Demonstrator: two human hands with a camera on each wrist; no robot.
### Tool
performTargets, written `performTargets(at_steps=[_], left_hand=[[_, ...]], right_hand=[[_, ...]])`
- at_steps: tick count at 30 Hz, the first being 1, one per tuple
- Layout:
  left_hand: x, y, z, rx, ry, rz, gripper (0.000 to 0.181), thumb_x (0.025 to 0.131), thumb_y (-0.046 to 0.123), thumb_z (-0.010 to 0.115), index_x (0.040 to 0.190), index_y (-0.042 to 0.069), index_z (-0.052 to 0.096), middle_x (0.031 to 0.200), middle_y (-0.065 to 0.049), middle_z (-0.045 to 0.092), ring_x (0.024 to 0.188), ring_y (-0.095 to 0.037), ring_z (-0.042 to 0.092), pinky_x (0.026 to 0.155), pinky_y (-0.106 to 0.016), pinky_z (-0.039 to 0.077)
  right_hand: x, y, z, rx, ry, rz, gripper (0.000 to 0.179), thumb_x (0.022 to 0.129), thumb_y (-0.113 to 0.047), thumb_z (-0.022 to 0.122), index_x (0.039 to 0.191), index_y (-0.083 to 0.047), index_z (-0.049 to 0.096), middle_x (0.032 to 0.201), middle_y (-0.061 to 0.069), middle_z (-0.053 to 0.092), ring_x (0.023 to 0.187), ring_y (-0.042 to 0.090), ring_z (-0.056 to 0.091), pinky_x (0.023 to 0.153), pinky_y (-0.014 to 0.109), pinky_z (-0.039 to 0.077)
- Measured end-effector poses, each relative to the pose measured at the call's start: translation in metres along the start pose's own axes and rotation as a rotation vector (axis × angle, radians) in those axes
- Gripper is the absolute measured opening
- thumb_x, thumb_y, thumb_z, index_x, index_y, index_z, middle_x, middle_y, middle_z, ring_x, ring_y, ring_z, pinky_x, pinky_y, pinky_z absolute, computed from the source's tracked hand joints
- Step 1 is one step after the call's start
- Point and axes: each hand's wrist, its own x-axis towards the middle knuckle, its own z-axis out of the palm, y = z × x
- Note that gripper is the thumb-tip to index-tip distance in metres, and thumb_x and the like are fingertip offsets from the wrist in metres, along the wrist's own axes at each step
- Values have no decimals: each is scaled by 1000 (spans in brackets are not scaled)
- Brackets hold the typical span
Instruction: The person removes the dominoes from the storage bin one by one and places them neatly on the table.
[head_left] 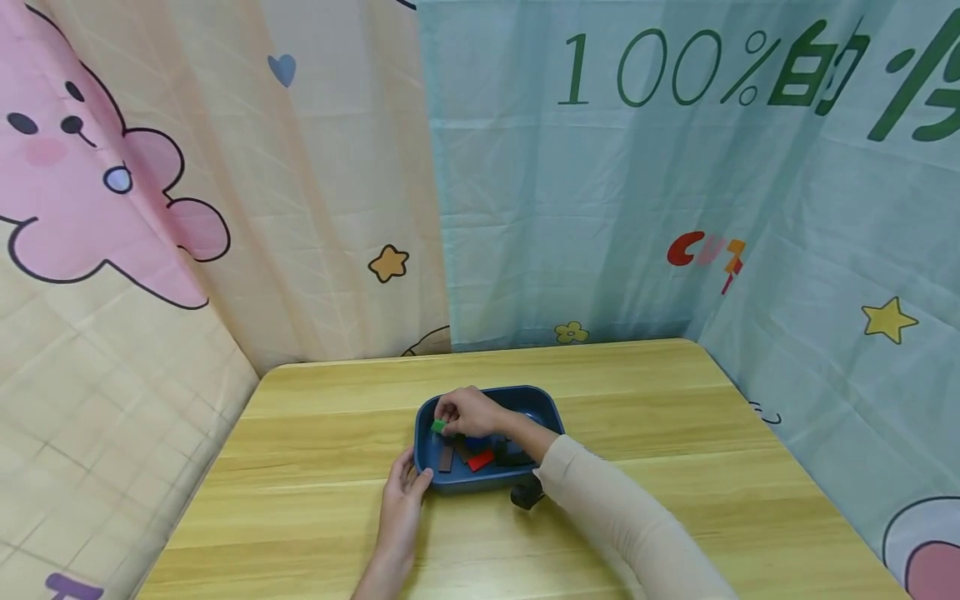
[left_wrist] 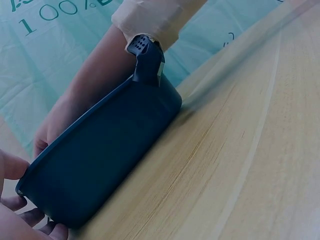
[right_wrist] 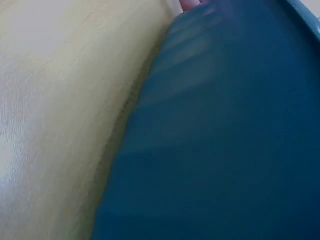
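A dark blue plastic basin [head_left: 480, 483] with rounded corners sits on the table. My left hand [head_left: 401, 504] grips its near left corner; in the left wrist view the thumb lies at the rim [left_wrist: 65, 127] and the fingers curl below. Reaching over the basin, my right hand [head_left: 474, 412] pinches a small green block [head_left: 438, 426] near the left inner wall. Beneath it in the basin lie a red block [head_left: 481, 460], a brown block [head_left: 446, 458] and darker pieces, partly hidden by the right hand and arm. Only the basin's outer wall [right_wrist: 215, 140] fills most of the right wrist view.
The wooden table [head_left: 315, 467] extends around the basin on all sides. Printed curtains [head_left: 525, 208] hang behind and beside it. A black wrist camera [head_left: 527, 493] on the right arm hangs just outside the basin's front wall.
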Motion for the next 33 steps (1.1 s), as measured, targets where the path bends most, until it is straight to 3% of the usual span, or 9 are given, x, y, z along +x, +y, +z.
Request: performTargets(at_steps=[8, 13, 22, 33], left_hand=[[-1, -2, 0, 1, 2, -5, 57, 108, 7, 52, 158, -5, 27, 162, -31, 24, 148, -48, 26, 117, -57, 26], [-1, -2, 0, -3, -4, 3, 57, 108, 8, 51, 158, -6, 26, 162, -32, 25, 147, -49, 27, 117, -59, 26], [-1, -3, 0, -7, -8, 3, 57, 108, 7, 51, 158, -5, 26, 161, -31, 27, 147, -47, 29, 117, -57, 27], [-2, 1, 1, 12, 11, -9, 58, 108, 8, 52, 158, -4, 27, 162, -31, 25, 147, -50, 27, 117, -58, 27]], right_hand=[[-3, -2, 0, 163, 62, 99, 15, 90, -6, 81, 100, -9, 70, 86, -5, 67, 80, 9, 62, 72, 24, 52], [-6, -5, 0, 313, 101, 159, 18, 91, -6, 80, 105, -1, 69, 87, 0, 67, 79, 14, 62, 71, 30, 54], [-11, -5, -1, 640, 145, 243, 20, 95, -2, 74, 111, 7, 64, 85, 5, 61, 77, 18, 61, 85, 46, 57], [-30, -8, -25, 613, 155, 187, 26, 98, -3, 71, 117, 10, 58, 89, 6, 62, 79, 21, 57, 80, 52, 50]])
